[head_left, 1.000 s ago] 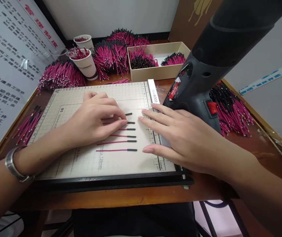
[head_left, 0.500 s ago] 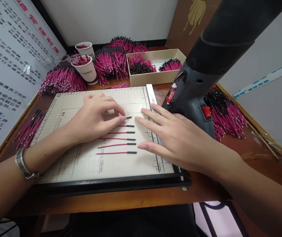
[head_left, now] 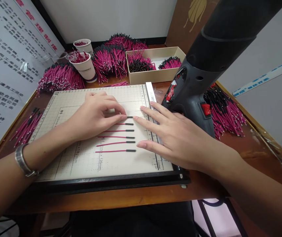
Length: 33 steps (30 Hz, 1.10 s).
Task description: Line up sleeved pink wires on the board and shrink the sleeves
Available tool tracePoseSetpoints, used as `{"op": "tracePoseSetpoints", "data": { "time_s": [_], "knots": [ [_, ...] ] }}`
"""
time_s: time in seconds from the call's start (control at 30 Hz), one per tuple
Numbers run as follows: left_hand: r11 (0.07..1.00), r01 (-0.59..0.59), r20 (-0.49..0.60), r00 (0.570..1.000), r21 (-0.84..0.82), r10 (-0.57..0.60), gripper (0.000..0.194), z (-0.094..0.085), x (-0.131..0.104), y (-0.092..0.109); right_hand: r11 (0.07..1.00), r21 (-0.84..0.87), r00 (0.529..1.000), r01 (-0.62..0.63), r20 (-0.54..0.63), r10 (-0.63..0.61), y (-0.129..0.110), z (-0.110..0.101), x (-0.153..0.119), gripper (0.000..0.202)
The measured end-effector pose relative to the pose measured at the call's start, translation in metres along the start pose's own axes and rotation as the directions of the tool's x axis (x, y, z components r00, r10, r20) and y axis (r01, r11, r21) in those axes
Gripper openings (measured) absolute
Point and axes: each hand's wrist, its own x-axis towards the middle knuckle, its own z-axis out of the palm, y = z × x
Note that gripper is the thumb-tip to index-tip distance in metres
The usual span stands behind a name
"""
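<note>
On the cream board with printed grid lines (head_left: 71, 158), several short magenta wires (head_left: 111, 151) with black sleeves on their right ends lie in a row. My left hand (head_left: 95, 113) pinches the farthest wire (head_left: 130, 117) between thumb and index finger; its black end sticks out to the right, and the rest is hidden under the hand. My right hand (head_left: 170, 131) is open, fingers spread across the board's right edge and the white metal strip (head_left: 150, 90). Its index fingertip is close to that wire's black tip; whether they touch I cannot tell.
A dark heat gun (head_left: 195, 85) with a red switch stands just right of the board. Behind are an open box of wires (head_left: 153, 77), two paper cups (head_left: 85, 69) and large wire piles (head_left: 110, 61). More wires lie at the left (head_left: 27, 128) and right (head_left: 226, 112).
The black end of the pinched wire shows a little more beyond my left fingertips. My right index fingertip has come slightly closer to it. The whole view has shifted a little.
</note>
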Motion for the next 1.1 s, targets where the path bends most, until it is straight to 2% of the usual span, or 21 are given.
{"op": "tracePoseSetpoints", "data": {
  "time_s": [0.43, 1.1],
  "knots": [
    [0.997, -0.021, -0.03, 0.999, -0.069, 0.019, 0.028, 0.0028, -0.0015, -0.0033, 0.998, -0.007, 0.993, -0.061, 0.103, 0.061, -0.0046, -0.0037, 0.0037, 0.072],
    [0.997, 0.03, -0.009, 0.999, -0.071, -0.031, 0.031, 0.0039, -0.0009, 0.0006, 0.998, -0.004, 0.993, -0.069, 0.101, 0.069, -0.0048, -0.0033, 0.0042, 0.072]
  ]
}}
